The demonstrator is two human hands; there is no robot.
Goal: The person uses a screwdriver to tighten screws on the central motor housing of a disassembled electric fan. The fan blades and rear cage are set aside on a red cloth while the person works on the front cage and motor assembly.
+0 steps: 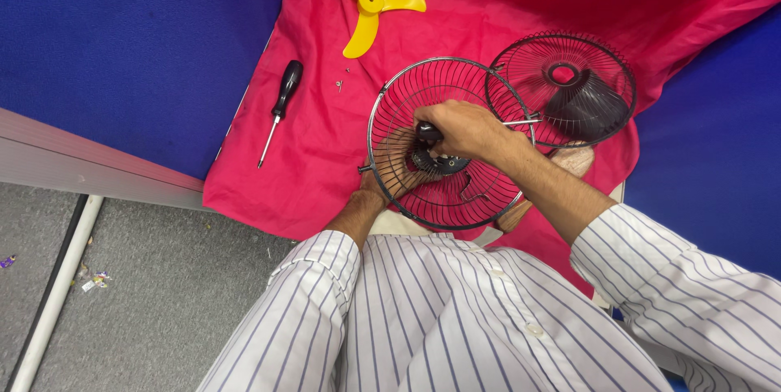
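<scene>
A round black wire fan guard [480, 197] stands tilted on the pink cloth [325, 156] in front of me. My left hand [390, 171] is behind the guard and holds it from underneath, seen through the wires. My right hand [457, 128] is shut on a black screwdriver handle [426, 132] at the guard's centre, over the black motor hub [439, 164]. A second black wire guard [561, 87] with a dark cone-shaped part inside lies to the right, touching the first.
A yellow three-blade fan propeller [370, 3] lies at the cloth's far edge. A black-handled screwdriver [279, 107] lies at left, with small screws [342, 81] beside it. The cloth covers a blue table [122, 42]. Grey floor and a white pipe [57, 286] are lower left.
</scene>
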